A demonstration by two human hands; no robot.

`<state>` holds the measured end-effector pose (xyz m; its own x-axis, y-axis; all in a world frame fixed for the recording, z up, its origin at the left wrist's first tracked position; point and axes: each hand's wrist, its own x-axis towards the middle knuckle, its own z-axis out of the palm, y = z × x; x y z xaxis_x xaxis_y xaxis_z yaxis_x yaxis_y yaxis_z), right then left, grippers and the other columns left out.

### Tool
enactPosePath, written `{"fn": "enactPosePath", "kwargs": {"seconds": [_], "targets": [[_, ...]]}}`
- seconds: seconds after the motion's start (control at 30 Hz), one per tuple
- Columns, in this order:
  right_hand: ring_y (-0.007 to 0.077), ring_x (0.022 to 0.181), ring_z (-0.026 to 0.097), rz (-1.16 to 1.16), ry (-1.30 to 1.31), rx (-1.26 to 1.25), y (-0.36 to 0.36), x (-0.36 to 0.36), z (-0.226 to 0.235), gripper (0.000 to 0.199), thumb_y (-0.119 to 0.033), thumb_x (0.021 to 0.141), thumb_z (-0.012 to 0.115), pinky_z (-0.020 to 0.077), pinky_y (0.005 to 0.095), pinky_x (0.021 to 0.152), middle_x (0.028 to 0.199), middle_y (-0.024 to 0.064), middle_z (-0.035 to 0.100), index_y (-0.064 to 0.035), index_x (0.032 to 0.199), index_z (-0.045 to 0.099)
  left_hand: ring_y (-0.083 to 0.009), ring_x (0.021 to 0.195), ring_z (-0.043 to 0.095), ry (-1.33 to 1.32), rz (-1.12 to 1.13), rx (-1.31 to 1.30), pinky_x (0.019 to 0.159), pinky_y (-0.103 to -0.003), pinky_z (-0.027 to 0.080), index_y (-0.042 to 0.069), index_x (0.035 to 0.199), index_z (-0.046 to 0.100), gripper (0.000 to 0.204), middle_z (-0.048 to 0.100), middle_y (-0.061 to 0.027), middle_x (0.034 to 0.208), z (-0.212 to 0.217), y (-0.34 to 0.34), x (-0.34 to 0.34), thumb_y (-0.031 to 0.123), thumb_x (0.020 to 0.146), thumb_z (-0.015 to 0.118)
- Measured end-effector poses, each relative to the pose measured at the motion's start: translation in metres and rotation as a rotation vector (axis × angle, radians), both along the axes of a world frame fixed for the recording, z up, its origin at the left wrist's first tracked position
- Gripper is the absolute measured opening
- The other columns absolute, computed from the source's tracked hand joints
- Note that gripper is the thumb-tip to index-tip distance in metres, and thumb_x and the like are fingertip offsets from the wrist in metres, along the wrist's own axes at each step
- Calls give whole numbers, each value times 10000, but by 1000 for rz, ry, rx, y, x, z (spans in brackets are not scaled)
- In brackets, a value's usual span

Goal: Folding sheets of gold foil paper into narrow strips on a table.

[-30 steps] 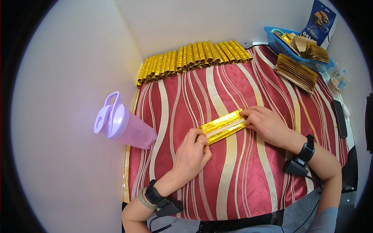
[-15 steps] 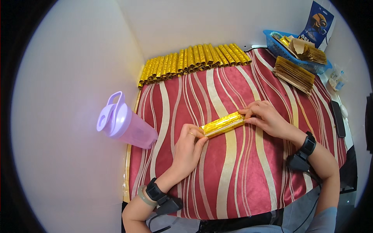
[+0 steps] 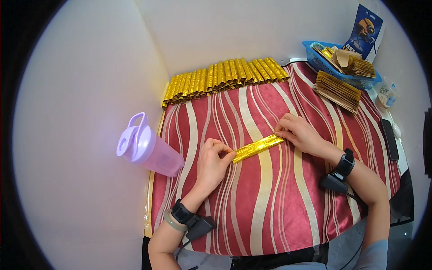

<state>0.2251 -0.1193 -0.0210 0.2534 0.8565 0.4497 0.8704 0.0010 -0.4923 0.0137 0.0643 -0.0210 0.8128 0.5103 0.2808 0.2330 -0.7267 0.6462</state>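
A long folded strip of gold foil paper (image 3: 258, 147) lies slanted on the red striped tablecloth (image 3: 270, 198). My left hand (image 3: 212, 163) pinches its near-left end with thumb and fingers. My right hand (image 3: 300, 133) grips its far-right end. Both wrists wear black bands with small devices; the left wrist also has a pale bangle. A row of several finished gold foil rolls (image 3: 222, 75) lines the far edge of the table against the wall.
A lilac lidded pitcher (image 3: 147, 147) stands at the table's left edge. At the far right are a stack of brown paper sheets (image 3: 337, 91), a blue basket (image 3: 354, 80) with papers, a blue bag (image 3: 364, 29) and a dark phone (image 3: 389, 138).
The gold strip has become narrower and flatter between my hands. Both hands stayed on its ends and shifted only slightly.
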Motion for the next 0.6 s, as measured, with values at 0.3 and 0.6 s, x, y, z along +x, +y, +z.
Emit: {"fn": "enactPosePath", "kwargs": {"seconds": [0.3,0.6], "targets": [[275,786,587,24,197,-67,3,5,-4,115,-86,849,665,469,381,719,864,128,567,-14,885,582,-218,864,539,14,-72,53,797,-326,444,23,877,683,103,582,-83,882,-8,11,1,82,798,713],[249,767,637,7,400,-114,-3,0,4,132,-95,861,668,491,344,690,840,123,637,-8,880,570,-254,872,539,-1,-86,8,796,-360,438,29,868,638,77,592,-103,861,3,2,-2,96,840,662]]}}
